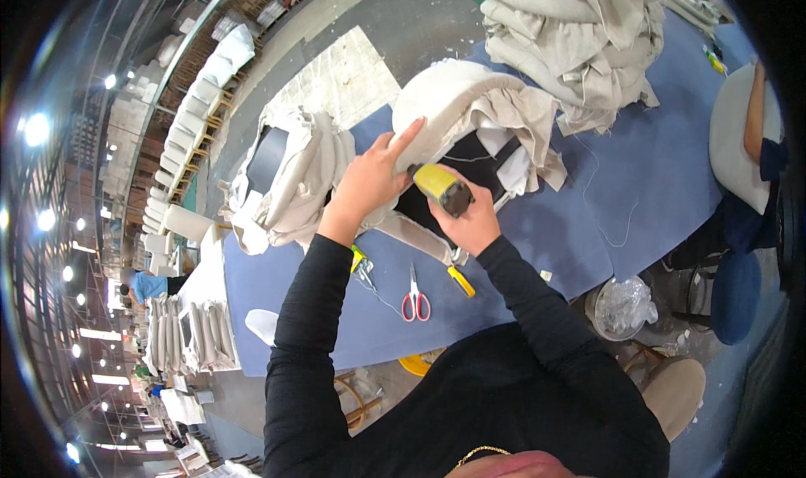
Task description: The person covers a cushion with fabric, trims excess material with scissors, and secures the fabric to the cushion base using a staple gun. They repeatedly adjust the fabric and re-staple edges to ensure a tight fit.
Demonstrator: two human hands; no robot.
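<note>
My right hand (472,220) is closed round a yellow-and-black handheld tool (438,186), whose exact kind I cannot make out. Its black tip points left, toward my left hand (371,180). That hand is open, with index finger stretched and thumb apart, against the edge of a beige upholstered chair piece (437,100). Loose beige fabric (512,108) bunches along the piece's far right, and a black lining shows inside it. Just left of my left hand lies a stack of similar beige covered pieces (290,175).
Red-handled scissors (415,303), a yellow cutter (461,281) and a yellow-green tool (361,264) lie near me on the blue table cover (554,243). Beige covers are piled (571,41) at the far right. Another person's arm (756,112) rests over a pale cushion (730,133). A bucket with clear plastic (621,308) stands below the table.
</note>
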